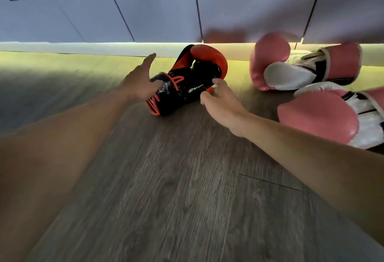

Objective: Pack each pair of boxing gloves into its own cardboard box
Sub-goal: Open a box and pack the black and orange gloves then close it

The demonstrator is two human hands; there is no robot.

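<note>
We find the red and black padded leather boxing glove (195, 78) lying on its side on the grey wood-grain plank floor (187, 189), its red fist end turned towards the pale lit skirting strip (83, 47) and its open cuff towards us. The left hand (139, 84) rests at the cuff with its fingers spread and fairly straight, the forefinger lifted clear and pointing at the skirting. The right hand (222, 103) pinches the red and white end of the wrist strap between thumb and fingertips. The two hands sit on either side of the glove's wrist, apart from each other.

Just to the right, two pink and white padded boxing gloves lie on the same floor: the farther one (270, 60) lies against the skirting, near the red fist, and the nearer one (318, 116) lies close beside the right forearm. Behind everything runs a row of grey-blue flat locker doors (158, 8). Motion blur softens the floor.
</note>
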